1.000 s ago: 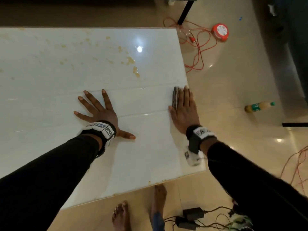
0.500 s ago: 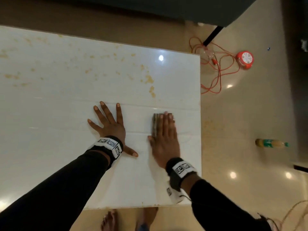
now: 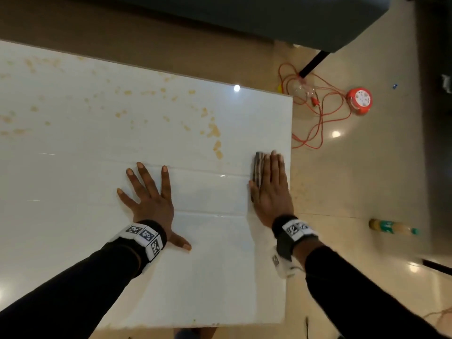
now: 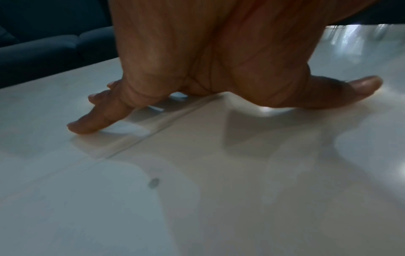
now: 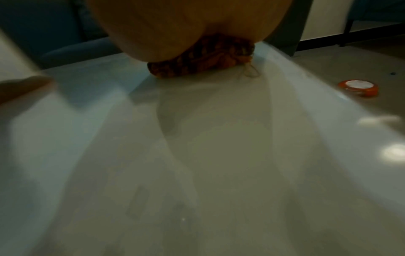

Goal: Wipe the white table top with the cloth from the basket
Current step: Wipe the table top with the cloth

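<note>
The white table top (image 3: 85, 167) fills the left of the head view, with yellowish stains (image 3: 213, 131) across its far half. My right hand (image 3: 270, 184) lies flat with straight fingers on a dark patterned cloth (image 3: 258, 167), pressing it to the table close to the right edge. In the right wrist view the cloth (image 5: 201, 64) shows bunched under the palm. My left hand (image 3: 149, 194) rests flat on the table with fingers spread, holding nothing; the left wrist view shows its fingers (image 4: 94, 121) touching the surface. No basket is in view.
On the floor right of the table lie a red cable reel (image 3: 360, 101) with tangled red wire (image 3: 315, 113) and a bottle (image 3: 391, 227). A dark sofa edge (image 3: 269, 18) runs along the far side. The table's right edge (image 3: 291, 192) is beside my right hand.
My right hand with the cloth slid left half a second ago and has now moved back right to the table's edge. The left hand stayed planted.
</note>
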Demonstrator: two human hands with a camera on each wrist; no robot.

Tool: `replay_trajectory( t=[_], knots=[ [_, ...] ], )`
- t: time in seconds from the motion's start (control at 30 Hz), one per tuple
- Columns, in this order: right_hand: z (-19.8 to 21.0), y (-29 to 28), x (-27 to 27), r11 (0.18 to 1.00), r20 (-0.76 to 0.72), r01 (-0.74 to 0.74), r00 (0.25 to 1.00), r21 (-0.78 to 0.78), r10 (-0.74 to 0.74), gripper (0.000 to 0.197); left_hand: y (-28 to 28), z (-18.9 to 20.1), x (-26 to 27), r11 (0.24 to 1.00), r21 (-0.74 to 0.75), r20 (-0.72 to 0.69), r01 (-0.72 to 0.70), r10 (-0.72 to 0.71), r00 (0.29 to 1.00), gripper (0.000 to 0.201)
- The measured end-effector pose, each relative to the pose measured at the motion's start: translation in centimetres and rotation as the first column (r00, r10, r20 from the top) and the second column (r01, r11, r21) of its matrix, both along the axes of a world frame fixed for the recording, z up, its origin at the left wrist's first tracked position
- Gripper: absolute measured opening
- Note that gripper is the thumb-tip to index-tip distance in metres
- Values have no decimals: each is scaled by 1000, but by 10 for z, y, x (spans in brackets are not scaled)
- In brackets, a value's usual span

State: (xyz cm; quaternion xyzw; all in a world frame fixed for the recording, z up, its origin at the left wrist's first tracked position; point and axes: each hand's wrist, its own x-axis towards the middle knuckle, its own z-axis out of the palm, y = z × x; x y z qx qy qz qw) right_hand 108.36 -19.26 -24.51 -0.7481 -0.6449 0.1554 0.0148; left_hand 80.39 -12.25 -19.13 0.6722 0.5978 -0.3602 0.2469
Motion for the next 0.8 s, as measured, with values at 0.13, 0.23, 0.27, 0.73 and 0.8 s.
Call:
replay_trajectory(
  t=[0.13, 0.23, 0.27, 0.73, 0.8],
  knots=[
    [-14, 123, 45, 992, 95, 117, 989, -49, -112, 83, 2, -1, -2, 1000, -16, 15, -3, 3, 1000, 200],
    [-6, 180, 71, 993, 103, 99, 990, -67, -92, 80, 0, -5, -4, 1000, -12, 31, 3, -3, 1000, 200],
    [-1, 188, 74, 995, 93, 79, 993, -64, -72, 80, 0, -6, -4, 1000, -3, 41, 0, 0, 999, 200],
    [-5, 27, 34, 997, 66, 37, 997, -70, -32, 79, 3, 4, 1, 998, -56, 25, -30, 31, 999, 199],
    [-15, 92, 51, 998, 75, 54, 996, -35, -51, 81, 4, 0, -4, 999, -39, 8, 6, -6, 1000, 199]
  ],
)
